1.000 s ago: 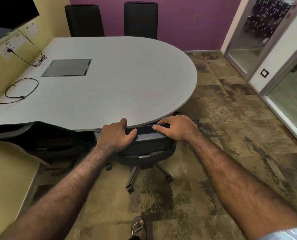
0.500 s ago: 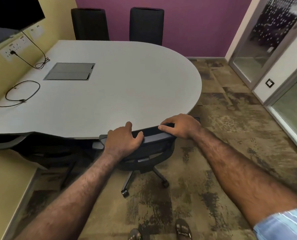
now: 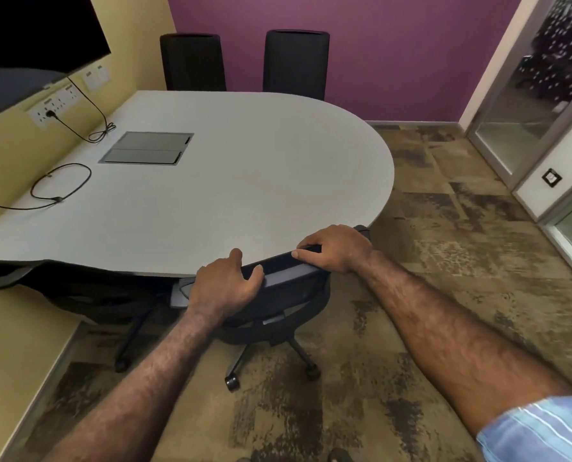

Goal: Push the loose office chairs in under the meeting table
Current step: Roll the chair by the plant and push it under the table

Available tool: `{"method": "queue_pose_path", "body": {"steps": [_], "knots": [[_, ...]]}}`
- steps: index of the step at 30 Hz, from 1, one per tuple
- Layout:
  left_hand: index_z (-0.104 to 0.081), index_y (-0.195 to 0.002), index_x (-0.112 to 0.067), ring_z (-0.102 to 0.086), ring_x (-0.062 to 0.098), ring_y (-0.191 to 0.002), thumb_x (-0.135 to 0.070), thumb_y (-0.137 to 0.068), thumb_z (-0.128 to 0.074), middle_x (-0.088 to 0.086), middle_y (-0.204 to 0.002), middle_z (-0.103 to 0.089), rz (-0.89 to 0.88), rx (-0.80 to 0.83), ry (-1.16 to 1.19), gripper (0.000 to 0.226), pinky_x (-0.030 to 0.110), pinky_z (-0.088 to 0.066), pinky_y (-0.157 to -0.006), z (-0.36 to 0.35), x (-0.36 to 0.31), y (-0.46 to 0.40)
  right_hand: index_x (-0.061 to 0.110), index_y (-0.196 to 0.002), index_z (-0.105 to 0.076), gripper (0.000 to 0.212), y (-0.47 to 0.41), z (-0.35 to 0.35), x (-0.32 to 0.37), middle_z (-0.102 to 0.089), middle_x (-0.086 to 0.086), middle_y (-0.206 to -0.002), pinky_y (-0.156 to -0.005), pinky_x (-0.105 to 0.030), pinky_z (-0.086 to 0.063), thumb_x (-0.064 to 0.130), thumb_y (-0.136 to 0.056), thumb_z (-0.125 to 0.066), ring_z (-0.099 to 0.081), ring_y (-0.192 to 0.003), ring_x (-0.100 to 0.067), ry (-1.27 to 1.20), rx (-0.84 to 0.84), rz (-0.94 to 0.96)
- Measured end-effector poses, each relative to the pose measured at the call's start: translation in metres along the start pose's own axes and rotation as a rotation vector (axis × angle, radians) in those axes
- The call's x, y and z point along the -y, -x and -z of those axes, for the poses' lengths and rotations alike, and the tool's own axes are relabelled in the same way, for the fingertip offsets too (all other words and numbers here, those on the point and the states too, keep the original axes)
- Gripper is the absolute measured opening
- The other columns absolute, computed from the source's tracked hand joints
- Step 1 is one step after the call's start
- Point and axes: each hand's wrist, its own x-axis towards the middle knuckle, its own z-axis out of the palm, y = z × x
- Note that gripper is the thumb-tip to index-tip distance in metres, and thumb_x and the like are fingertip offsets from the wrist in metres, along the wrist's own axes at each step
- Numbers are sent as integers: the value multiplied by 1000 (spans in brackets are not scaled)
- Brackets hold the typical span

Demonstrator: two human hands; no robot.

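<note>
A black office chair [image 3: 278, 305] stands at the near edge of the grey meeting table [image 3: 244, 181], its seat hidden under the tabletop and its backrest top against the table's rim. My left hand [image 3: 226, 283] grips the left part of the backrest top. My right hand [image 3: 338, 250] grips the right part. The chair's wheeled base shows on the carpet below. Another dark chair [image 3: 88, 295] sits under the table to the left, mostly hidden.
Two black chairs [image 3: 193, 61] [image 3: 296, 63] stand at the table's far side against the purple wall. A cable [image 3: 61, 185] and a flap panel [image 3: 146, 148] lie on the tabletop. Glass doors [image 3: 528, 95] are at the right. A yellow counter [image 3: 15, 331] is near left.
The chair has rolled forward and slightly right, further under the table, with both hands still on its backrest. I have stepped closer to the table.
</note>
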Motion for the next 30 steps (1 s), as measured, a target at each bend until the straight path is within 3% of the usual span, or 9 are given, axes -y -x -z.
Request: {"method": "queue_pose_path", "body": {"steps": [9, 21, 27, 30], "knots": [[-53, -93, -18, -58, 18, -68, -71, -90, -38, -3, -74, -59, 40, -16, -10, 55, 37, -54, -63, -1, -2, -17, 50, -119, -78, 68, -17, 4, -12, -77, 25, -115, -91, -40, -54, 94, -90, -35, -67, -104, -9, 2, -34, 58], [-55, -94, -20, -60, 15, -68, -73, -90, -42, -6, -77, -61, 84, -21, -26, 55, 41, -60, -65, -4, -8, -29, 43, -120, -80, 69, -29, 12, -20, -78, 20, -115, -84, -37, -50, 91, -93, -38, -68, -104, -11, 10, -30, 102], [-54, -97, -22, -62, 15, -69, -74, -89, -40, -6, -80, -64, 101, -31, -35, 55, 42, -62, -65, -3, -18, -15, 41, -120, -79, 70, -19, 9, -21, -78, 18, -112, -87, -39, -51, 90, -93, -37, -68, -101, -13, 7, -43, 96], [-52, -96, -23, -61, 14, -68, -74, -89, -39, -6, -78, -62, 118, -26, -40, 53, 41, -62, -66, -2, -25, -7, 39, -113, -79, 71, -15, 4, -20, -77, 15, -103, -97, -46, -48, 87, -94, -31, -67, -96, -16, 37, -67, 77]]}}
